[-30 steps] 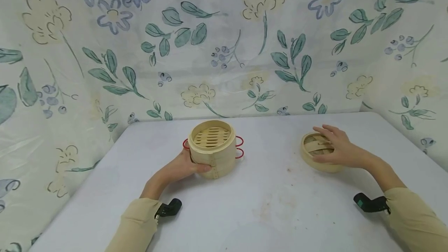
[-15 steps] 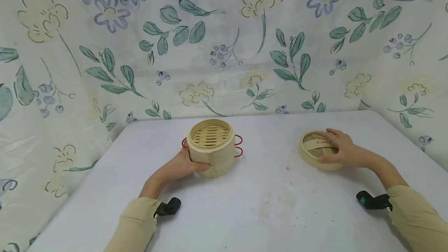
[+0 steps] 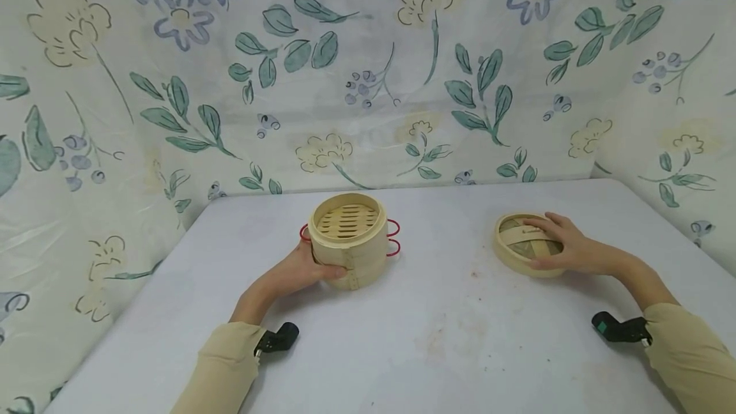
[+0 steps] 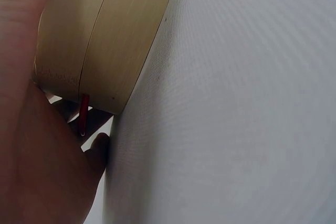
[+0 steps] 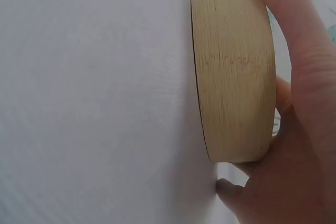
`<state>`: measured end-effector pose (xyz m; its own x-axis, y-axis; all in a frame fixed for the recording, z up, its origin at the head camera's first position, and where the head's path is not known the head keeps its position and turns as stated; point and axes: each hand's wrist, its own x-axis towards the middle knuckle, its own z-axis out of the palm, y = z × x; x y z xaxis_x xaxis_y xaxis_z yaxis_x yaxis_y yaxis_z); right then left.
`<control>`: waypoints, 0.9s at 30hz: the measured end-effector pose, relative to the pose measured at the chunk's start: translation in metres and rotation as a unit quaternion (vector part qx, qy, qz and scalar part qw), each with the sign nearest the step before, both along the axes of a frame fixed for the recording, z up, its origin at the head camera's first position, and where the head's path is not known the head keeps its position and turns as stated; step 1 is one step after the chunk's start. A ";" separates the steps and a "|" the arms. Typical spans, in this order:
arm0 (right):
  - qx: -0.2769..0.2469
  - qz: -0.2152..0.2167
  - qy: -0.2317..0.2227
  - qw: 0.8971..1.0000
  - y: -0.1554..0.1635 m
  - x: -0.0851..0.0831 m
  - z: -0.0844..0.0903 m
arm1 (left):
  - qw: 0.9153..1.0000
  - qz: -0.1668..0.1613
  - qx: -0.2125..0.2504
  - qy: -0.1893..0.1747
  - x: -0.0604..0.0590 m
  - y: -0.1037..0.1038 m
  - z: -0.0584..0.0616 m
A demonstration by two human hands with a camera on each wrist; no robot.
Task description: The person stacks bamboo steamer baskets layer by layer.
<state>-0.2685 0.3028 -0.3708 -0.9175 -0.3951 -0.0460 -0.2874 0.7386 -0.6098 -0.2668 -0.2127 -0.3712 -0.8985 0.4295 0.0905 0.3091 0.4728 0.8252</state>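
A round bamboo steamer [image 3: 368,260] of stacked tiers stands on the table left of centre, its slatted floor showing from above. Red loops [image 3: 393,246] stick out at its sides. My left hand [image 3: 299,270] grips it from the left, thumb along the front wall, the other fingers mostly hidden behind. Over to the right lies a bamboo steamer lid [image 3: 512,251] with a strap across its woven top. My right hand [image 3: 581,251] holds the lid by its right side, thumb at the near rim and fingers over the far part. In the right wrist view the lid's side wall [image 5: 233,66] is close against the table.
The white table [image 3: 443,312] carries faint brownish smudges and specks between the two arms. A flowered cloth [image 3: 368,82] hangs behind and along both sides. Dark wrist mounts [image 3: 278,337] jut inward from the sleeves.
My right hand has shifted a little to the right across the lid, leaving more of its woven top showing. The lid, the steamer and my left hand have stayed in place.
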 end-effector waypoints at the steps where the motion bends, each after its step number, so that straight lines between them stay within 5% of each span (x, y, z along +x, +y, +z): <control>1: 0.000 -0.001 -0.003 1.000 0.000 0.000 0.000 | 1.000 0.001 0.000 -0.001 0.000 0.000 0.000; 12: -0.005 0.005 -0.045 0.999 0.004 0.003 0.001 | 1.000 0.008 -0.002 -0.005 -0.001 0.000 -0.001; 27: 0.002 0.000 -0.041 0.999 0.002 0.004 0.003 | 1.000 0.015 -0.003 -0.015 0.000 0.001 0.001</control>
